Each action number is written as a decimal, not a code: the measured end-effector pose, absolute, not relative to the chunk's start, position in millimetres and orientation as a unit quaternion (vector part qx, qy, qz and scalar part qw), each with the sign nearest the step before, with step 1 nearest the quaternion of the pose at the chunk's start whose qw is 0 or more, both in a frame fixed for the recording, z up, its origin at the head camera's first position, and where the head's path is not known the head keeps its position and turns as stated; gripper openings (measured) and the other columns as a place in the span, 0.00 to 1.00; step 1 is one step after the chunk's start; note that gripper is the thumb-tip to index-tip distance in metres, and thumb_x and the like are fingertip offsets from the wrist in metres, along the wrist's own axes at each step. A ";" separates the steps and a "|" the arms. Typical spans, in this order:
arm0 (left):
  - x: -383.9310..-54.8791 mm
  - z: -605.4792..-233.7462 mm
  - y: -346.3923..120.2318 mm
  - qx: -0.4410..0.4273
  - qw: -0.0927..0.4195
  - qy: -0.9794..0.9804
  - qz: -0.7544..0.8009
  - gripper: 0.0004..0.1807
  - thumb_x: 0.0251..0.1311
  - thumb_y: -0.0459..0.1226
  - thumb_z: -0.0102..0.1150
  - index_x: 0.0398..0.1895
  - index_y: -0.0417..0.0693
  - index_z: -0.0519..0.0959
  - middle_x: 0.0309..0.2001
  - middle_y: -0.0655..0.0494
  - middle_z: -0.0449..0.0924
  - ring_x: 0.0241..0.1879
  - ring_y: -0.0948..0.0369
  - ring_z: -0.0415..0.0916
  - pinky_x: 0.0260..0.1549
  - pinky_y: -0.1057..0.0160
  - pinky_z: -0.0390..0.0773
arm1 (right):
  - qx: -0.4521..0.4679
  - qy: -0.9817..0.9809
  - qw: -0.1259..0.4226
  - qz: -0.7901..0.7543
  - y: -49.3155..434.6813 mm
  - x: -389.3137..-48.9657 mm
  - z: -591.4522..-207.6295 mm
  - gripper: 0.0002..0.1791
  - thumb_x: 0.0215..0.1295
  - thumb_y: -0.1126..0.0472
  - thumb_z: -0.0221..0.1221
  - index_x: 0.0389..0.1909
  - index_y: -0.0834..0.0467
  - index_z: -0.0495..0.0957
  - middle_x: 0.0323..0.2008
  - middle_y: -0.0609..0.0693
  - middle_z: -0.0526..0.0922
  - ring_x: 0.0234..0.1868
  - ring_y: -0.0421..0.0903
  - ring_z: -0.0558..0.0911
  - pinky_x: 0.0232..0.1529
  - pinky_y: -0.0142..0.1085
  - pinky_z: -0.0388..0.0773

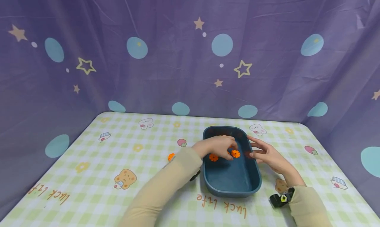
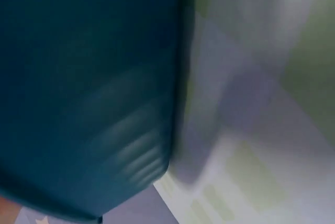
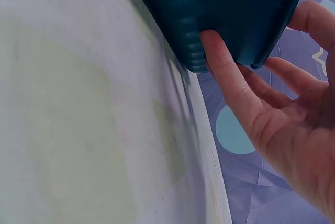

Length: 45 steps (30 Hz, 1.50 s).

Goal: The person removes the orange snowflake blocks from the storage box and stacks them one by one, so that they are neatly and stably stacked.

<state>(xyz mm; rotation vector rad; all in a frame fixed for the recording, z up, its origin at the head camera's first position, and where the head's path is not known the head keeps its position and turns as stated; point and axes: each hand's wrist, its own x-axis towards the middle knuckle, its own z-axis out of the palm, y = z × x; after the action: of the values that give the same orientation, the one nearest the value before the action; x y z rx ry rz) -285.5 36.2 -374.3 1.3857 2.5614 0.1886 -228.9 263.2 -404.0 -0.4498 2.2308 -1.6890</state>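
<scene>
The left hand's grip (image 1: 220, 146) I can't make out, its fingers bent among orange flower pieces (image 1: 213, 157) inside the blue box (image 1: 233, 178), whose right side the right hand (image 1: 270, 156) touches with spread fingers.

The head camera looks forward and down from above, set back enough to cover the tabletop (image 1: 89, 194) and the curtain (image 1: 166, 81) at 12 o'clock. The left wrist camera (image 1: 195, 176) faces the container (image 1: 231, 179) closely from its 8 o'clock, the right wrist camera (image 1: 276, 201) from its 4 o'clock, both turned sideways. All three share container, tabletop and curtain.
</scene>
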 end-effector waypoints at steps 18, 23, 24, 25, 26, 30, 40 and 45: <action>-287.6 -389.8 47.9 0.463 0.127 0.877 0.011 0.32 0.52 0.50 0.61 0.62 0.57 0.67 0.59 0.60 0.67 0.57 0.64 0.64 0.58 0.66 0.63 | -0.169 0.773 0.151 -0.592 263.7 -229.0 -404.7 0.37 0.64 0.62 0.53 0.70 0.55 0.47 0.64 0.70 0.55 0.48 0.42 0.79 0.42 0.41 0.77; -286.8 -390.2 47.8 0.484 0.121 0.866 0.019 0.29 0.52 0.48 0.62 0.59 0.55 0.71 0.54 0.60 0.70 0.51 0.66 0.68 0.53 0.70 0.66 | -0.167 0.773 0.151 -0.594 263.0 -229.0 -404.3 0.37 0.63 0.62 0.53 0.70 0.55 0.47 0.65 0.69 0.53 0.48 0.42 0.78 0.42 0.41 0.77; -286.6 -390.1 48.0 0.488 0.121 0.864 0.022 0.27 0.52 0.47 0.62 0.57 0.55 0.73 0.52 0.60 0.70 0.49 0.66 0.69 0.52 0.71 0.67 | -0.167 0.772 0.151 -0.595 262.8 -228.8 -404.1 0.37 0.63 0.62 0.53 0.70 0.55 0.47 0.65 0.69 0.53 0.49 0.42 0.78 0.42 0.41 0.77; -286.3 -390.1 48.2 0.492 0.121 0.862 0.025 0.26 0.52 0.47 0.62 0.56 0.55 0.74 0.51 0.60 0.71 0.47 0.66 0.69 0.50 0.72 0.67 | -0.166 0.771 0.152 -0.596 262.7 -228.8 -404.0 0.37 0.63 0.62 0.53 0.70 0.55 0.47 0.65 0.69 0.53 0.49 0.41 0.77 0.42 0.41 0.77; -286.1 -390.1 48.4 0.495 0.121 0.860 0.028 0.24 0.52 0.46 0.63 0.54 0.54 0.75 0.48 0.60 0.71 0.45 0.67 0.69 0.48 0.73 0.68 | -0.166 0.770 0.152 -0.597 262.5 -228.6 -404.0 0.37 0.63 0.62 0.54 0.70 0.55 0.47 0.65 0.68 0.52 0.49 0.41 0.77 0.42 0.41 0.77; -285.5 -390.2 49.3 0.502 0.126 0.855 0.041 0.18 0.51 0.44 0.63 0.47 0.53 0.80 0.41 0.61 0.72 0.39 0.68 0.70 0.41 0.76 0.68 | -0.165 0.769 0.151 -0.599 262.4 -228.5 -404.6 0.38 0.63 0.62 0.54 0.70 0.56 0.47 0.65 0.68 0.52 0.50 0.38 0.76 0.42 0.41 0.78; -283.7 -389.2 49.2 0.494 0.141 0.856 0.060 0.15 0.49 0.43 0.65 0.43 0.54 0.80 0.38 0.62 0.73 0.37 0.68 0.71 0.37 0.77 0.69 | -0.166 0.772 0.146 -0.596 263.5 -229.2 -405.4 0.37 0.63 0.62 0.54 0.70 0.55 0.47 0.65 0.68 0.52 0.50 0.38 0.75 0.41 0.40 0.78; -279.6 -385.9 46.7 0.495 0.141 0.856 0.055 0.14 0.49 0.42 0.65 0.42 0.55 0.80 0.38 0.62 0.72 0.37 0.69 0.71 0.37 0.77 0.69 | -0.166 0.773 0.145 -0.595 263.9 -229.1 -406.1 0.37 0.63 0.62 0.54 0.70 0.55 0.47 0.65 0.68 0.53 0.51 0.38 0.75 0.41 0.40 0.78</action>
<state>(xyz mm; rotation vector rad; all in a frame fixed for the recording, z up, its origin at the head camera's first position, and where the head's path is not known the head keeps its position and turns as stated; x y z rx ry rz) -279.6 46.7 -385.9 1.4291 2.4710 0.1576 -229.1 263.9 -406.1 -0.4770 2.2282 -1.7142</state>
